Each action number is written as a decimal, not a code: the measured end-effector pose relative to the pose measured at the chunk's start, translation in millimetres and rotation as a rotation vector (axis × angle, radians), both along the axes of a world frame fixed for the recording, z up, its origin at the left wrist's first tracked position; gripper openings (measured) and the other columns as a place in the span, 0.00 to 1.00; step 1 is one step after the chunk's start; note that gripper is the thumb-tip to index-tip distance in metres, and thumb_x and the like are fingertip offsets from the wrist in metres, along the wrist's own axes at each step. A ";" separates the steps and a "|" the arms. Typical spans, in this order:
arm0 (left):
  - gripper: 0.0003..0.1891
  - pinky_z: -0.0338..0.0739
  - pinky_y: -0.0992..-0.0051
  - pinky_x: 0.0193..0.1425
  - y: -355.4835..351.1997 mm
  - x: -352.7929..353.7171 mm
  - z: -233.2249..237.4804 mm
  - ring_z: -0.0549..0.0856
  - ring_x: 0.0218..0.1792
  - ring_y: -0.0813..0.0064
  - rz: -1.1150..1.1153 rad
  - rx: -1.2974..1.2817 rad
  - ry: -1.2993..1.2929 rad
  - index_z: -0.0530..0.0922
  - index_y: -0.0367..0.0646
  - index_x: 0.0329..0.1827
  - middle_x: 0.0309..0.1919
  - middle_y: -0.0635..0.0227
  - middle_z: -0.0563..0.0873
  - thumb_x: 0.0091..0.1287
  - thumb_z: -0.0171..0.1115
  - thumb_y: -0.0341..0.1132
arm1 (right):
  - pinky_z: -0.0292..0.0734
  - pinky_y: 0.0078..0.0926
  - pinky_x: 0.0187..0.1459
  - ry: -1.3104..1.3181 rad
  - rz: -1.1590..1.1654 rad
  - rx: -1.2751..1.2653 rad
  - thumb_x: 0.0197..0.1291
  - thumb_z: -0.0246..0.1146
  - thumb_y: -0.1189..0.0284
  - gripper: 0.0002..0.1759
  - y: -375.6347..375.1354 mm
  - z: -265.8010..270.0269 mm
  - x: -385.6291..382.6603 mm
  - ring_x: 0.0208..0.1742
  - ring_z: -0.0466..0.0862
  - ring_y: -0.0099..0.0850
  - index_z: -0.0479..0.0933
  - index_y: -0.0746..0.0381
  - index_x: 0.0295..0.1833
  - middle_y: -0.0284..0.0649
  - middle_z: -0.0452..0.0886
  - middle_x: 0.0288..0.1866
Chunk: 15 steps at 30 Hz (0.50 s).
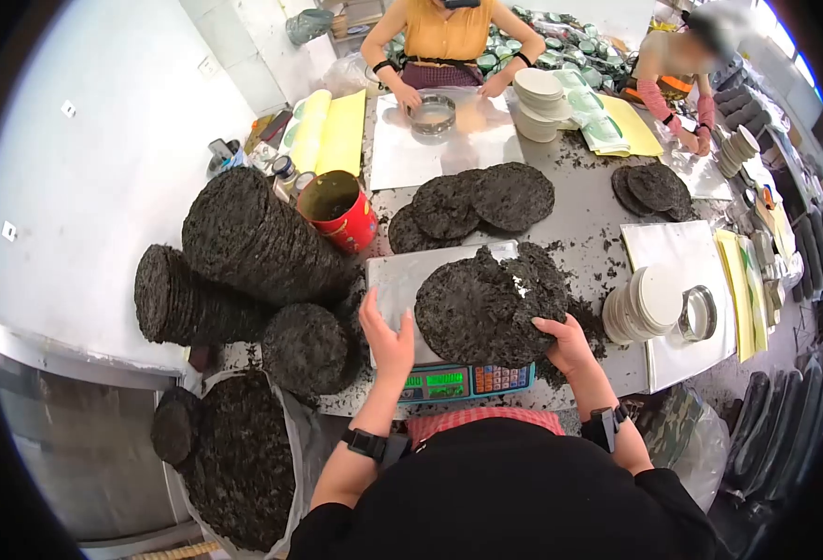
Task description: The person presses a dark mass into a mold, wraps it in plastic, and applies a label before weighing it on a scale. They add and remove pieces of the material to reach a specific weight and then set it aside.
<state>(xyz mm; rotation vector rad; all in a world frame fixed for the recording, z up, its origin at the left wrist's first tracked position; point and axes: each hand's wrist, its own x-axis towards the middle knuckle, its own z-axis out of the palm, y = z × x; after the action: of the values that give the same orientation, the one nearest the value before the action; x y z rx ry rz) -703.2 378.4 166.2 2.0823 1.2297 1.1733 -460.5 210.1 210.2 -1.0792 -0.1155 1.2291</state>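
A dark round flaky cake, like dried seaweed, lies over the metal pan of a digital scale. Its right side is torn and crumbly, with loose pieces heaped on it. My right hand grips the right edge, thumb on top and fingers partly hidden below. At the pan's left side my left hand is held open with fingers spread, apart from the cake and holding nothing. Behind the scale, several more round cakes overlap on the table.
Tall stacks of cakes lie at left beside a red tin. Below them stands a sack of dark flakes. White discs and a metal ring are at right. Two people work across the table; one hand touches another ring.
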 end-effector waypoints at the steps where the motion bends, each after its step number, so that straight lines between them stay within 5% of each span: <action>1: 0.37 0.69 0.63 0.63 6.7 -5.9 4.0 0.74 0.60 0.60 -0.096 -0.154 -0.080 0.56 0.35 0.71 0.62 0.48 0.71 0.63 0.66 0.35 | 0.78 0.37 0.53 0.000 0.043 0.002 0.55 0.64 0.82 0.20 0.0 5.0 -1.9 0.48 0.83 0.36 0.74 0.69 0.55 0.43 0.82 0.50; 4: 0.38 0.73 0.69 0.59 15.2 3.9 28.2 0.79 0.54 0.65 -0.590 -0.881 -0.523 0.55 0.36 0.72 0.58 0.51 0.75 0.63 0.67 0.34 | 0.77 0.34 0.54 -0.031 0.252 0.008 0.54 0.65 0.81 0.22 13.1 3.7 0.3 0.50 0.83 0.35 0.74 0.71 0.56 0.44 0.82 0.51; 6: 0.40 0.75 0.72 0.55 1.8 18.7 57.9 0.81 0.50 0.70 -0.539 -0.799 -0.218 0.53 0.38 0.74 0.54 0.53 0.79 0.63 0.67 0.33 | 0.77 0.34 0.55 -0.048 0.285 0.053 0.54 0.65 0.82 0.25 29.1 11.5 -7.8 0.51 0.83 0.35 0.71 0.70 0.60 0.45 0.82 0.52; 10: 0.44 0.76 0.73 0.55 16.7 18.0 40.0 0.81 0.49 0.72 -0.493 -0.826 -0.520 0.46 0.41 0.76 0.48 0.55 0.82 0.62 0.65 0.26 | 0.78 0.35 0.54 -0.025 0.194 0.151 0.56 0.62 0.79 0.21 37.9 19.3 -0.6 0.50 0.83 0.37 0.73 0.69 0.56 0.45 0.83 0.48; 15: 0.46 0.76 0.76 0.49 21.1 1.9 32.0 0.82 0.44 0.75 -0.449 -0.918 -0.325 0.45 0.42 0.77 0.46 0.54 0.82 0.61 0.67 0.28 | 0.76 0.41 0.56 0.221 -0.120 0.104 0.58 0.60 0.71 0.18 -18.1 -55.7 57.8 0.50 0.83 0.40 0.76 0.67 0.53 0.45 0.83 0.50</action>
<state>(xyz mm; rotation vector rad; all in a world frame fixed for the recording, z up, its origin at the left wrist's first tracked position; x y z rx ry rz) -701.3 399.5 198.2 1.3007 0.8364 0.5368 -402.8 192.0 154.5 -0.8428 0.0535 1.2122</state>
